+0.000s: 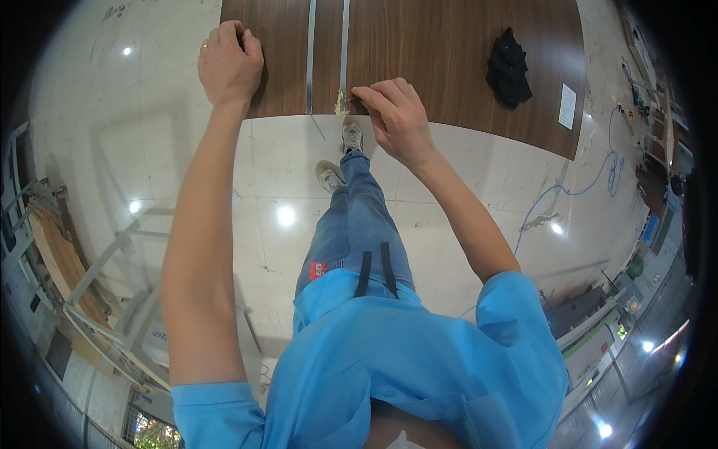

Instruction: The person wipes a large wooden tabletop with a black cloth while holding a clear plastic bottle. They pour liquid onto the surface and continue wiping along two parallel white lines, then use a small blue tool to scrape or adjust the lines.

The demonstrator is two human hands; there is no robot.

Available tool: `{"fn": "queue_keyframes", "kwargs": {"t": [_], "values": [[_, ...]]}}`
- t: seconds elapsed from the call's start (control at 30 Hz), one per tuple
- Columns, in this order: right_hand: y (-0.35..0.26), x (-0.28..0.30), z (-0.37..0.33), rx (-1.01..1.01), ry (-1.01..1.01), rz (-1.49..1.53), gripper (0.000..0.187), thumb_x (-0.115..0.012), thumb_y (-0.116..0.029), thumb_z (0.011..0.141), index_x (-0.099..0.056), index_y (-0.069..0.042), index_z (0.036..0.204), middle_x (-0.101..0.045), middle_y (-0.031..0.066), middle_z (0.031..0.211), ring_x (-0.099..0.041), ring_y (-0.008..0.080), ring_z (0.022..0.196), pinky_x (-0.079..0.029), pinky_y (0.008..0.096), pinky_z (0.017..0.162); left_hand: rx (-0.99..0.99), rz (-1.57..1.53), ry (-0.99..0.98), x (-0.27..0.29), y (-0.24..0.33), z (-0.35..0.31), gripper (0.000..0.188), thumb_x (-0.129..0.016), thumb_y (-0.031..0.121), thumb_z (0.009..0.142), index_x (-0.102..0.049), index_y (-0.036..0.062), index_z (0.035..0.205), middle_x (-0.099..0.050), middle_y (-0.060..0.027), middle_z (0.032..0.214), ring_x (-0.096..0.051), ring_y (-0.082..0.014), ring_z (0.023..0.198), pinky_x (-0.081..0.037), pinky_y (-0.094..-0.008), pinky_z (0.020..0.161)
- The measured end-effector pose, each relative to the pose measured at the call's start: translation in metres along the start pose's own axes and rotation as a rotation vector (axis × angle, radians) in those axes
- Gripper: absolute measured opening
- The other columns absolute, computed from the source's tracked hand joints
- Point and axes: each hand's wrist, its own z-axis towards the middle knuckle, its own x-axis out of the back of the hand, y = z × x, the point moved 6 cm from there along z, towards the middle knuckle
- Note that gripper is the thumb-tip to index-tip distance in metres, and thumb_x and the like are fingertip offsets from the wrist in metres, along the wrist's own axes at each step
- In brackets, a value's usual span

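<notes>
A dark brown wood-grain panel [426, 60] stretches across the top of the view, its near edge facing me. My left hand [230, 66] is over the panel's left edge, fingers curled and thumb close to them; what they grip, if anything, is hidden. My right hand [400, 120] is at the near edge, thumb and fingers drawn together in a pinch. Whatever is in that pinch is too small to make out. Two narrow silvery strips [310, 63] run lengthwise along the panel between my hands. Yellowish crumbs or residue [340, 103] sit beside my right fingertips.
A crumpled black cloth or cap [508, 69] and a white label [567, 106] lie on the panel's right part. A blue cord [576, 191] loops over the pale tiled floor [449, 217]. Metal frames [112, 258] and boards [63, 254] stand at left.
</notes>
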Motion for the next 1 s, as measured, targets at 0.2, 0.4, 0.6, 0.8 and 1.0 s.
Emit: {"fn": "queue_keyframes", "kwargs": {"t": [0.2,0.4,0.6,0.8,1.0], "values": [[0.001,-0.007,0.004,0.003,0.013,-0.039,0.029,-0.075,0.006,0.085,-0.076,-0.008,0.111,-0.069,0.0046,0.101,-0.064,0.0268,0.097,-0.053,0.0406,0.085,-0.009,-0.016,0.008,0.001,0.0,0.0,0.019,-0.063,0.03,0.1,-0.068,0.0129,0.107,-0.072,-0.0063,0.106,-0.068,-0.0307,0.1,-0.054,-0.0468,0.09],[-0.001,-0.009,0.003,0.046,-0.02,-0.06,0.033,-0.075,0.007,0.081,-0.076,-0.007,0.111,-0.07,0.0043,0.104,-0.064,0.0266,0.098,-0.053,0.0401,0.087,-0.007,-0.004,-0.007,0.0,0.0,0.001,0.019,-0.063,0.03,0.1,-0.068,0.013,0.107,-0.072,-0.0061,0.106,-0.068,-0.0307,0.1,-0.054,-0.0466,0.09],[-0.007,-0.009,-0.004,0.128,-0.064,-0.053,0.043,-0.075,0.01,0.071,-0.075,-0.007,0.111,-0.07,0.0047,0.108,-0.065,0.0276,0.103,-0.055,0.0402,0.09,0.0,-0.002,0.002,0.0,0.0,0.001,0.018,-0.063,0.03,0.1,-0.068,0.0135,0.107,-0.072,-0.006,0.105,-0.068,-0.0307,0.1,-0.055,-0.0467,0.09],[-0.007,-0.009,-0.009,0.165,-0.103,-0.065,0.045,-0.076,0.01,0.07,-0.076,-0.007,0.111,-0.07,0.0042,0.108,-0.065,0.0272,0.107,-0.055,0.0398,0.091,-0.021,0.004,0.026,0.001,0.0,0.0,0.018,-0.063,0.03,0.1,-0.068,0.0139,0.107,-0.072,-0.0061,0.104,-0.068,-0.0309,0.1,-0.055,-0.0471,0.09],[-0.004,-0.01,-0.007,0.23,-0.115,-0.073,0.04,-0.079,0.006,0.074,-0.076,-0.009,0.111,-0.07,0.0025,0.108,-0.066,0.0252,0.108,-0.055,0.0385,0.092,-0.014,0.007,0.004,0.0,-0.001,0.001,0.017,-0.063,0.03,0.1,-0.068,0.0141,0.106,-0.072,-0.0061,0.104,-0.068,-0.0306,0.1,-0.055,-0.0467,0.089]]}}
